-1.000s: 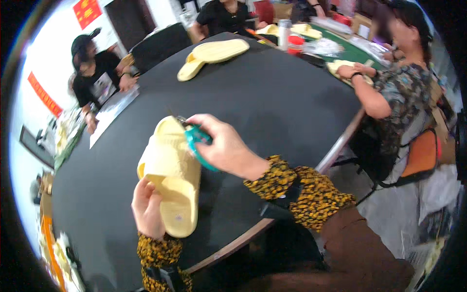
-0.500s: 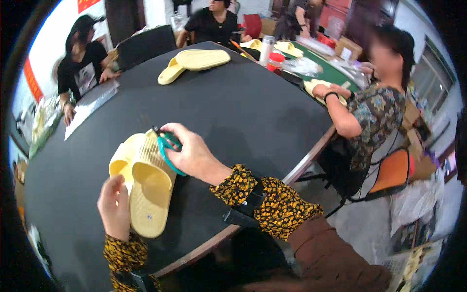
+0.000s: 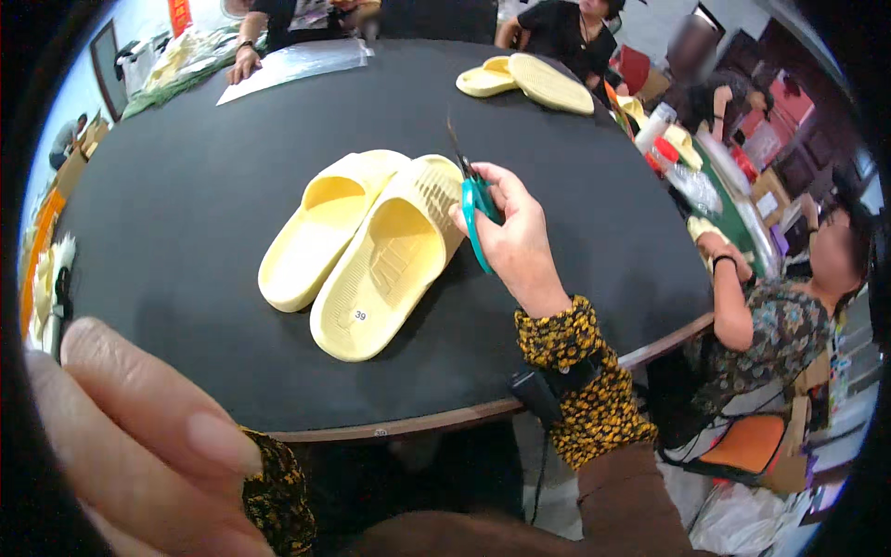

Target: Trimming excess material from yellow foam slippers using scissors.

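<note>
A pair of pale yellow slide slippers lies side by side on the dark table (image 3: 575,371). The left slipper (image 3: 311,255) and the right slipper (image 3: 362,316) touch, toes pointing away from me. My right hand (image 3: 515,232) holds scissors (image 3: 478,209) with green handles, their dark blades pointing up and away beside the right slipper's ribbed strap. Large and close at the lower left, my left hand (image 3: 148,446) is raised well off the slippers. Its fingers are bent and close together; whatever may be between them is hidden.
Another yellow slipper pair (image 3: 552,84) lies at the table's far side, one sole upward. A clear plastic sheet (image 3: 297,72) is under a person's hand (image 3: 244,65) at far left. On the right, a seated person (image 3: 780,306) handles a slipper by a green table (image 3: 742,209) with jars.
My left hand has left the slipper and come up close to the camera. The scissors still in my right hand now point more upward. The view has shifted, moving the scene rightward.
</note>
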Demonstrator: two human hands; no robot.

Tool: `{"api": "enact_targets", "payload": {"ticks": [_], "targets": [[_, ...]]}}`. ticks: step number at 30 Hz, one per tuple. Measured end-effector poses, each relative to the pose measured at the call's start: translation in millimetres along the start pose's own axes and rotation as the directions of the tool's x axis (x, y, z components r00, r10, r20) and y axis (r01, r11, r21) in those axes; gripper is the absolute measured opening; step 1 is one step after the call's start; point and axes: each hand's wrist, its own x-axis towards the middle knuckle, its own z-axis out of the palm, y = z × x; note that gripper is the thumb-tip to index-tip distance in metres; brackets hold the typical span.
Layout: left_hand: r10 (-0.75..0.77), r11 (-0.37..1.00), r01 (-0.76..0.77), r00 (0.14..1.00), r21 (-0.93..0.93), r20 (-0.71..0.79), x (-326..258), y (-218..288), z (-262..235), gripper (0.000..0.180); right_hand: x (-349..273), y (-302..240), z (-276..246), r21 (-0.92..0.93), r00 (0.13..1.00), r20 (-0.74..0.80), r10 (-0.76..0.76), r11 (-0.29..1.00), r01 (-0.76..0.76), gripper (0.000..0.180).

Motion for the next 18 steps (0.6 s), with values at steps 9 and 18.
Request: {"api": "enact_targets", "payload": {"ticks": [9, 18], "targets": [[-0.119, 0.985, 0.103, 0.987, -0.138, -0.11, 19.9, -14.6, 20.1, 0.046, 0.5, -13.0, 5.1, 0.039, 0.999, 0.007, 0.05, 0.998, -0.05, 0.042], [-0.497, 0.743, 0.258, 0.831, 0.618, 0.25, -37.5, -223.0, 65.9, 0.053, 2.1, -1.3, -5.3, -0.034, 0.993, -0.063, 0.098, 0.994, -0.1, 0.038]]}}
